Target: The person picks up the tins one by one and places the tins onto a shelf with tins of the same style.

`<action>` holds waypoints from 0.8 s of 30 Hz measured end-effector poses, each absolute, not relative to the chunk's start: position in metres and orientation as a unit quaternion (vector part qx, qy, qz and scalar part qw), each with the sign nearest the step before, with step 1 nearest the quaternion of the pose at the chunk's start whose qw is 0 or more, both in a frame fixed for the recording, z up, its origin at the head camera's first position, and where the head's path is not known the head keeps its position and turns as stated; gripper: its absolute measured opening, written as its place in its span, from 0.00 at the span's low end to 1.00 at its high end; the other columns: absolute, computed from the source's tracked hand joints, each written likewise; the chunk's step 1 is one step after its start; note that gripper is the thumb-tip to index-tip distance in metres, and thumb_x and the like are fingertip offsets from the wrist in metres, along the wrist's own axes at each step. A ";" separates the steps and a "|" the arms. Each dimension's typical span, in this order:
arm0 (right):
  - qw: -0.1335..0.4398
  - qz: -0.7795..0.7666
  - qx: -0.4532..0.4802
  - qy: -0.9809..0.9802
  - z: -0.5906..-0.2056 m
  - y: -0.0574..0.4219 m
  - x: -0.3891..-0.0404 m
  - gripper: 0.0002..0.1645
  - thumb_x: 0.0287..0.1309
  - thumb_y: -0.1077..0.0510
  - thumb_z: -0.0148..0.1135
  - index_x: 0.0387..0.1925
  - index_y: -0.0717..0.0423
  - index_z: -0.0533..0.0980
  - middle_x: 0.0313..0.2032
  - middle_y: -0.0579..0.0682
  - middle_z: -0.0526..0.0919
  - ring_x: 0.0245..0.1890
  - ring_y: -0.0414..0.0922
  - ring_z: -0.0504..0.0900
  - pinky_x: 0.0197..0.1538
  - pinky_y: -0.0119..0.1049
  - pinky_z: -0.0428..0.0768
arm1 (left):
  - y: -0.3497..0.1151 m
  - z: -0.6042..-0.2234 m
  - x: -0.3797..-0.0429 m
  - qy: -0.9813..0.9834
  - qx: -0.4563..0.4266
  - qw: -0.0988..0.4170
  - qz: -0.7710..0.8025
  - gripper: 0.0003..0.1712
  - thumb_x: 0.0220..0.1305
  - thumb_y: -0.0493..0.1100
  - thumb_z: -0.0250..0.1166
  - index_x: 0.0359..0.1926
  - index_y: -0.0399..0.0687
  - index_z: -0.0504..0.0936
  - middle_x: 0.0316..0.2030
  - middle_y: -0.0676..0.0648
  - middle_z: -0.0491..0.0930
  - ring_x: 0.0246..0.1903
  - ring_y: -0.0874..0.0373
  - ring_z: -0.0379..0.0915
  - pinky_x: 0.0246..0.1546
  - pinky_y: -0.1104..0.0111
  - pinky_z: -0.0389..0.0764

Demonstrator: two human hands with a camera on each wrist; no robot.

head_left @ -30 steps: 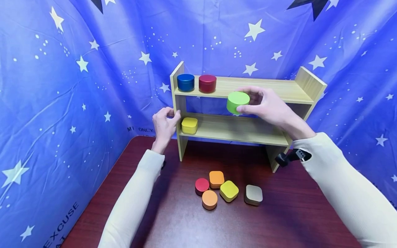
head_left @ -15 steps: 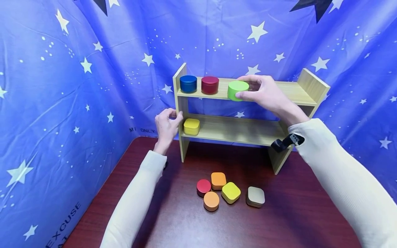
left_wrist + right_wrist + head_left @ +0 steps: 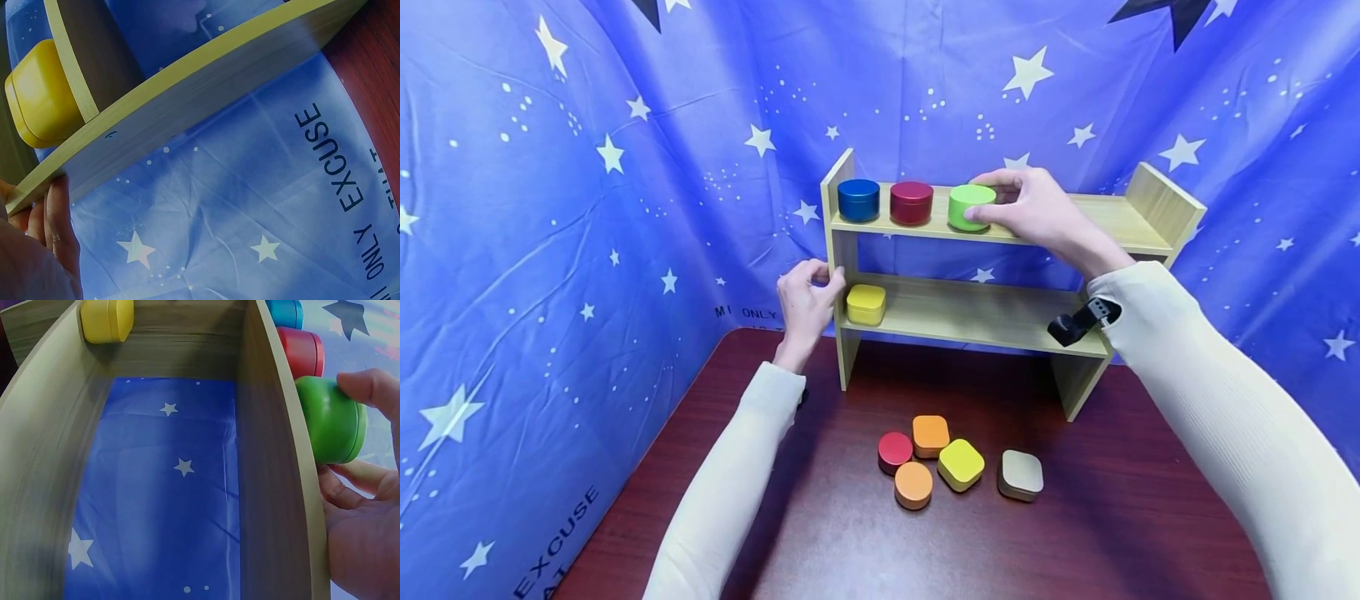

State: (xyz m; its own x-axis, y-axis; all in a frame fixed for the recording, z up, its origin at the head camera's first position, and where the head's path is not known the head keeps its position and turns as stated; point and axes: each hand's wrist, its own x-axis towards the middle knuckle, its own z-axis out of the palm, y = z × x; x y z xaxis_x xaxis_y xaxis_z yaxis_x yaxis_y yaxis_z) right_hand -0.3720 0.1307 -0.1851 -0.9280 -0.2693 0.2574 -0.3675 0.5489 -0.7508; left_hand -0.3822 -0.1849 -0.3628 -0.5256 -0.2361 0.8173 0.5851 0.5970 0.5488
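My right hand (image 3: 1037, 208) holds a round green tin (image 3: 970, 207) between thumb and fingers at the upper board of a wooden shelf (image 3: 985, 321). In the right wrist view the green tin (image 3: 331, 419) sits against that board, beside a red tin (image 3: 301, 353). A dark red round tin (image 3: 912, 203) and a blue round tin (image 3: 858, 200) stand to its left in the head view. My left hand (image 3: 805, 308) pinches the shelf's left side panel, its fingers (image 3: 57, 219) on the outer face. Close by, a yellow square tin (image 3: 866, 305) rests on the lower board.
On the dark red table (image 3: 820, 533), before the shelf, lie a red round tin (image 3: 895, 451), an orange square tin (image 3: 931, 435), a light orange round tin (image 3: 913, 485), a yellow square tin (image 3: 961, 464) and a grey square tin (image 3: 1021, 474). A starry blue curtain (image 3: 685, 167) hangs behind.
My right hand has raised the green tin from in front of the shelf's opening to the upper board, in line with the blue and dark red tins. My left hand keeps its place on the panel.
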 end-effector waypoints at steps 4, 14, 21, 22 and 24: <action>0.049 0.432 0.171 -0.884 -0.185 0.129 -0.375 0.36 0.63 0.50 0.77 0.70 0.55 0.80 0.35 0.29 0.88 0.39 0.30 0.82 0.44 0.27 0.75 | -0.185 -0.363 -0.382 -0.760 -0.115 0.468 -0.436 0.14 0.62 0.44 0.72 0.29 0.34 0.90 0.28 0.33 0.89 0.30 0.34 0.85 0.41 0.43 0.78; 0.042 0.423 0.166 -0.890 -0.184 0.129 -0.376 0.35 0.64 0.49 0.77 0.70 0.54 0.80 0.32 0.30 0.85 0.32 0.33 0.73 0.33 0.29 0.69 | -0.185 -0.364 -0.385 -0.756 -0.115 0.477 -0.433 0.14 0.62 0.44 0.72 0.29 0.34 0.90 0.27 0.34 0.88 0.30 0.35 0.85 0.40 0.43 0.76; 0.033 0.430 0.173 -0.885 -0.184 0.130 -0.377 0.37 0.64 0.50 0.77 0.71 0.58 0.78 0.36 0.28 0.87 0.38 0.30 0.79 0.42 0.27 0.73 | -0.185 -0.364 -0.385 -0.754 -0.116 0.482 -0.431 0.15 0.62 0.45 0.72 0.29 0.34 0.90 0.27 0.34 0.88 0.29 0.35 0.84 0.39 0.43 0.76; 0.032 0.429 0.174 -0.886 -0.184 0.130 -0.377 0.38 0.64 0.50 0.77 0.72 0.58 0.78 0.36 0.29 0.87 0.39 0.30 0.79 0.43 0.26 0.73 | -0.185 -0.364 -0.385 -0.755 -0.115 0.480 -0.432 0.15 0.62 0.45 0.72 0.30 0.34 0.90 0.27 0.34 0.89 0.30 0.35 0.84 0.39 0.43 0.76; 0.032 0.426 0.177 -0.887 -0.185 0.130 -0.377 0.38 0.64 0.51 0.77 0.72 0.60 0.77 0.37 0.31 0.88 0.39 0.30 0.80 0.44 0.25 0.74 | -0.185 -0.365 -0.385 -0.757 -0.113 0.476 -0.433 0.15 0.62 0.45 0.72 0.30 0.34 0.90 0.28 0.34 0.89 0.30 0.35 0.85 0.40 0.43 0.76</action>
State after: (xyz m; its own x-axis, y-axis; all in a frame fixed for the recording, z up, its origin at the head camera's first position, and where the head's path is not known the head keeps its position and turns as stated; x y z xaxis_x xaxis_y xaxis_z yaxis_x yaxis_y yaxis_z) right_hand -0.3774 0.1304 -0.1847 -0.9354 -0.2860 0.2079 -0.3411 0.5750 -0.7437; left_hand -0.3847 -0.1847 -0.3647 -0.5214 -0.2417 0.8184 0.5827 0.5999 0.5483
